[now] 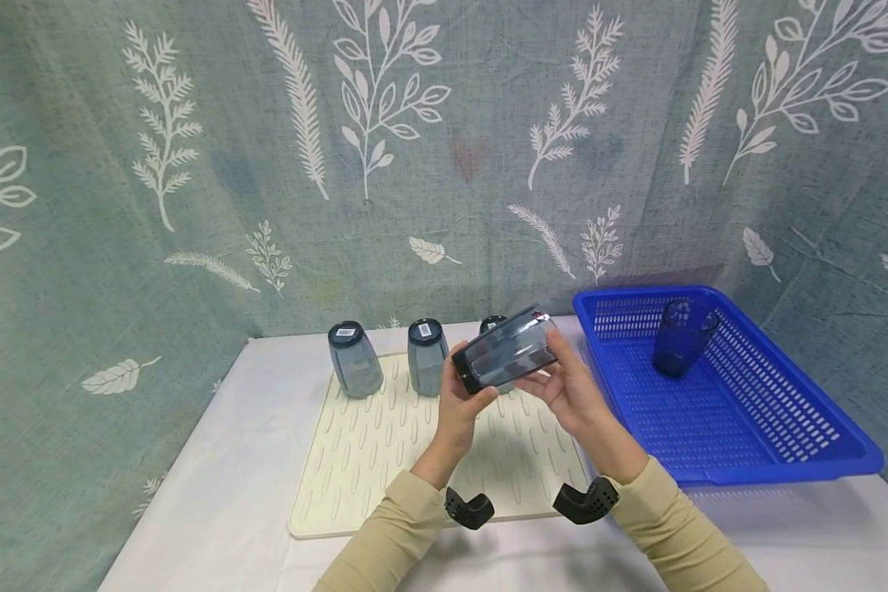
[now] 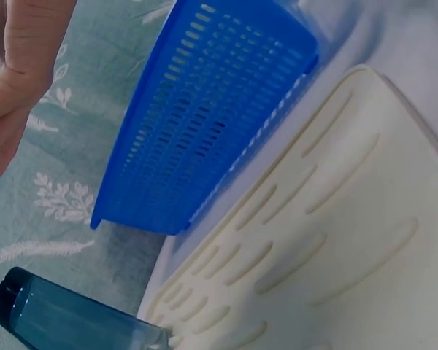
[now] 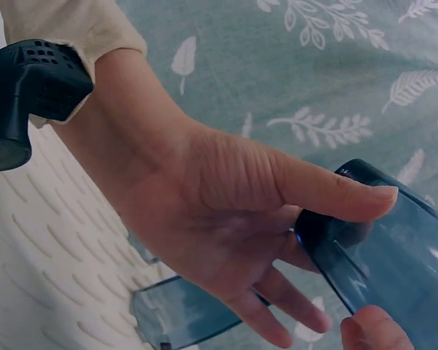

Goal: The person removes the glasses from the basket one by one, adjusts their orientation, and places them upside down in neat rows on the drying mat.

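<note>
A tinted grey-blue drinking glass (image 1: 511, 352) is held tilted above the mat, its dark thick base toward the left. My left hand (image 1: 455, 415) grips the base end, thumb along the near side. Near the rim, my right hand (image 1: 573, 393) holds the other end with its thumb and fingers. The right wrist view shows the left hand (image 3: 226, 182) with its thumb across the base end of the glass (image 3: 401, 248). Behind the held glass, another glass (image 1: 492, 322) stands upside down, mostly covered. Two more inverted glasses (image 1: 357, 362) (image 1: 426, 359) stand to its left.
A cream ridged drying mat (image 1: 370, 469) lies on the white-covered table (image 1: 225, 460). To the right sits a blue perforated basket (image 1: 718, 473) with a glass (image 1: 682, 339) inside. A leaf-patterned cloth (image 1: 444, 205) hangs behind the table.
</note>
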### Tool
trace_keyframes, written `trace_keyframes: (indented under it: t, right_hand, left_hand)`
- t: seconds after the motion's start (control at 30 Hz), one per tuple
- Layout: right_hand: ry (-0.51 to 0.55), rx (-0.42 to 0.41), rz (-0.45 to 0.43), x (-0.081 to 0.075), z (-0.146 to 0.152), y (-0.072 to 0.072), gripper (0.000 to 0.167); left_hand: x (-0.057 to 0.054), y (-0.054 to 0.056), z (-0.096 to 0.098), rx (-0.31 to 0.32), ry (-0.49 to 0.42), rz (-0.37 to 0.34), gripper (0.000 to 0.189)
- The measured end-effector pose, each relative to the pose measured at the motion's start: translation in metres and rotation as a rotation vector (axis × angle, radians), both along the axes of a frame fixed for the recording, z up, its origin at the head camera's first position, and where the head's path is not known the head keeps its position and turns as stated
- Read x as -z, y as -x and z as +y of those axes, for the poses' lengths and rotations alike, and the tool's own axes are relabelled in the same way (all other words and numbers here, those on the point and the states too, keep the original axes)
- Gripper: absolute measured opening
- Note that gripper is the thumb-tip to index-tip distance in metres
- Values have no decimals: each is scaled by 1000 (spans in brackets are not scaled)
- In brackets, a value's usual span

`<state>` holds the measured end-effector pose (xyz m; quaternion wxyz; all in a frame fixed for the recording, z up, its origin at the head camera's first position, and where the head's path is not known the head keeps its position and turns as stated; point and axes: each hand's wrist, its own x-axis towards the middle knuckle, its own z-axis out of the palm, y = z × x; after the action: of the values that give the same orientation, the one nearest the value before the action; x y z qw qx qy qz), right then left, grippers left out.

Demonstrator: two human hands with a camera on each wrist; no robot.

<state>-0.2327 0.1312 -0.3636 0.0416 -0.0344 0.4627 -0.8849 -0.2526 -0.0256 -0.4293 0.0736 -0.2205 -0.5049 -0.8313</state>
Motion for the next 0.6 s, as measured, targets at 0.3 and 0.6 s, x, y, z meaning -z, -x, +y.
trace_keyframes:
  t: [0.3, 0.6]
  right_hand:
    - [12, -14, -1, 3, -4, 0, 49]
    - [-43, -81, 17, 7, -5, 0, 55]
  left_hand:
    - [-1, -3, 2, -35, -16, -32, 103]
    - [1, -1, -2, -12, -65, -1, 89]
